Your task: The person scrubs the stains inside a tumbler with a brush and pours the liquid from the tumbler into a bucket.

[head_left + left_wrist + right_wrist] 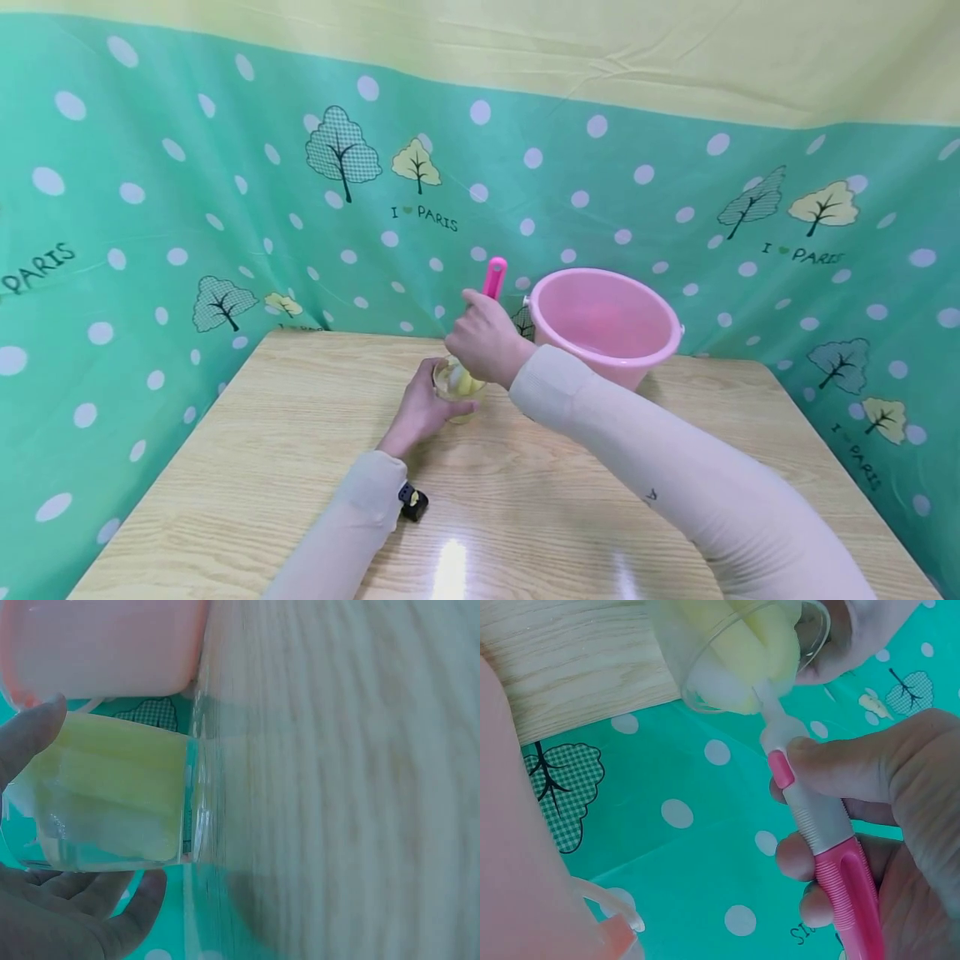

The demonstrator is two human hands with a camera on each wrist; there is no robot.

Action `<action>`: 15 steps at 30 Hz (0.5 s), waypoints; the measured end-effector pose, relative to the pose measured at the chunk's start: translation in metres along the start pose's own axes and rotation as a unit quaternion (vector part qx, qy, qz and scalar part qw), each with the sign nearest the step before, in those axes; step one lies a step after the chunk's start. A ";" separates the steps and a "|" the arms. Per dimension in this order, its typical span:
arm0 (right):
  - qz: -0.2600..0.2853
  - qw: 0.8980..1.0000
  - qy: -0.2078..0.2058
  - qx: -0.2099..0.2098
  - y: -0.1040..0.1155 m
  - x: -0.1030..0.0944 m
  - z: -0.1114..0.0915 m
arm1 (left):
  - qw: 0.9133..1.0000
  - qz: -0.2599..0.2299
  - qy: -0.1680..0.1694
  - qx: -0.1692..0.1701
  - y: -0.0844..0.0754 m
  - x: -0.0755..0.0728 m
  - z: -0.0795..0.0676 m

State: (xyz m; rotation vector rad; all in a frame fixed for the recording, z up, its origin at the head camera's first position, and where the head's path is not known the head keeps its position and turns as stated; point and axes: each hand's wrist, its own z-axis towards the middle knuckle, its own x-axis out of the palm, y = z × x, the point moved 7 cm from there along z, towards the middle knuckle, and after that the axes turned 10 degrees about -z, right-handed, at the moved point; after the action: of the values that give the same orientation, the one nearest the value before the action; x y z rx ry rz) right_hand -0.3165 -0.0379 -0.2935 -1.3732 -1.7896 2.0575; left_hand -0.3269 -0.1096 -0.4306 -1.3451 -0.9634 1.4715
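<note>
A clear glass [459, 410] stands on the wooden table, with the yellow-and-white sponge head [742, 656] of a brush inside it. My left hand [422, 408] holds the glass around its sides, thumb on the near side in the head view. Gripped in my right hand [487, 337] is the brush's pink-and-white handle [829, 847], which tilts up out of the glass. In the left wrist view the sponge fills most of the glass [112, 795]. The right wrist view shows my right thumb pressing near the pink slider on the handle.
A pink bucket [540, 287] with a pale handle stands at the back of the table, right of the glass and near my right forearm. Behind the table [300, 417] hangs a green dotted curtain [450, 158] with tree prints. A black strap device [412, 502] sits on my left wrist.
</note>
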 end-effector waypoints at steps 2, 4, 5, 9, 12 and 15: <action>0.003 1.000 -0.002 -0.003 0.001 -0.001 -0.001 | 1.000 -0.001 0.000 -0.002 0.001 -0.001 0.000; 0.003 1.000 -0.008 -0.006 0.003 -0.003 -0.001 | 1.000 0.001 0.000 -0.004 0.001 -0.001 0.000; 0.001 1.000 -0.013 -0.007 0.003 -0.005 -0.001 | 1.000 0.001 0.002 -0.004 0.001 -0.001 0.000; -0.012 0.999 -0.040 -0.013 0.007 -0.012 0.001 | 1.000 0.009 0.006 -0.006 0.001 -0.002 0.000; -0.028 0.998 -0.058 -0.015 0.009 -0.018 0.002 | 1.000 0.013 0.009 -0.007 0.001 -0.002 0.000; -0.048 0.997 -0.066 -0.014 0.010 -0.021 0.003 | 1.000 0.013 0.013 -0.002 0.000 -0.001 0.000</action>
State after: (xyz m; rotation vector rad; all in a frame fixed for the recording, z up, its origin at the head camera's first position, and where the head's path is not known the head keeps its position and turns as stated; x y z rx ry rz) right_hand -0.3014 -0.0558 -0.2902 -1.1577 -1.9012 2.1274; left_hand -0.3269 -0.1103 -0.4301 -1.3818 -0.9368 1.4681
